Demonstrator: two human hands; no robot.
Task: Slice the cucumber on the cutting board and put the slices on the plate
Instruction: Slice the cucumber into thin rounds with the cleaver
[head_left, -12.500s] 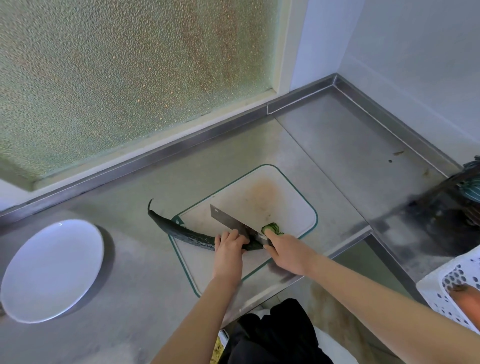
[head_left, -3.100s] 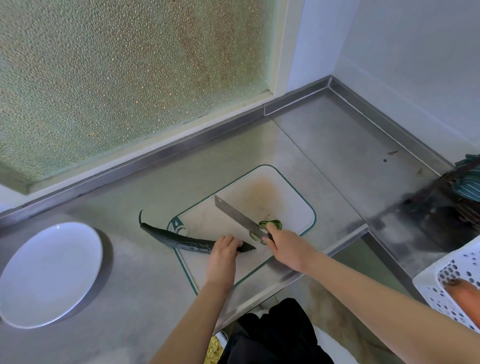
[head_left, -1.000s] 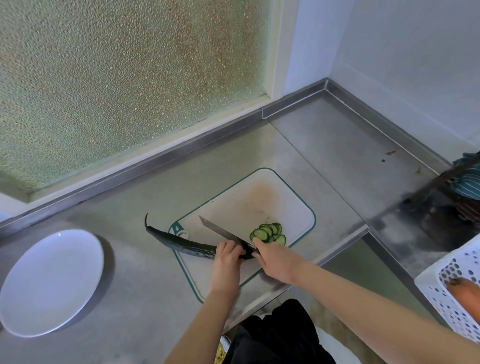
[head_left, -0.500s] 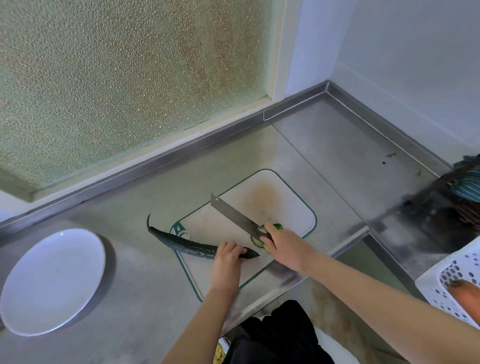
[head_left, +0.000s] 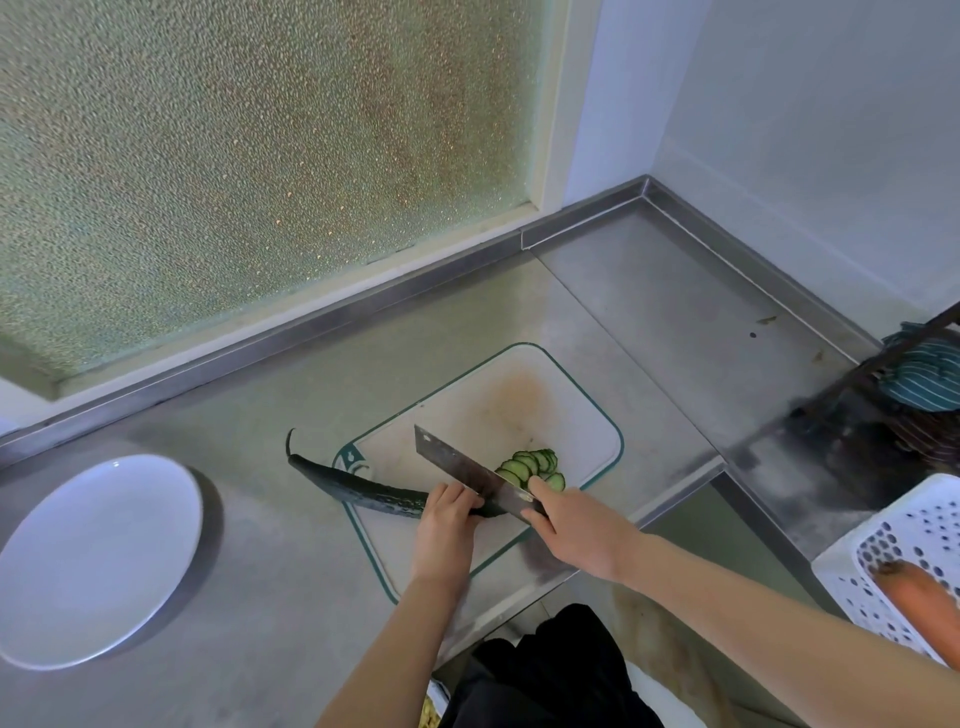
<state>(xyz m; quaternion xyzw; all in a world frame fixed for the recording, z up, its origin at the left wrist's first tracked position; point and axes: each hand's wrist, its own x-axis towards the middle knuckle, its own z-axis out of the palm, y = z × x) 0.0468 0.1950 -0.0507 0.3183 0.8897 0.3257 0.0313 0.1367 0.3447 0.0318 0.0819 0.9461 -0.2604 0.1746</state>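
On the steel counter (head_left: 291, 545), cucumber (head_left: 363, 491) lay across cutting board (head_left: 498, 410) edge, mostly uncut; your left hand (head_left: 447, 525) curled over it, right hand (head_left: 576, 525) gripped knife (head_left: 457, 465). Few slices (head_left: 530, 465) on board, none on plate (head_left: 88, 561) yet

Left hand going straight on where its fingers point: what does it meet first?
Likely the knife blade, just beyond where the left hand holds the cucumber; depth there is unclear.

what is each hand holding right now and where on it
The right hand grips the knife at its handle end; the left hand holds the cucumber down near its cut end.
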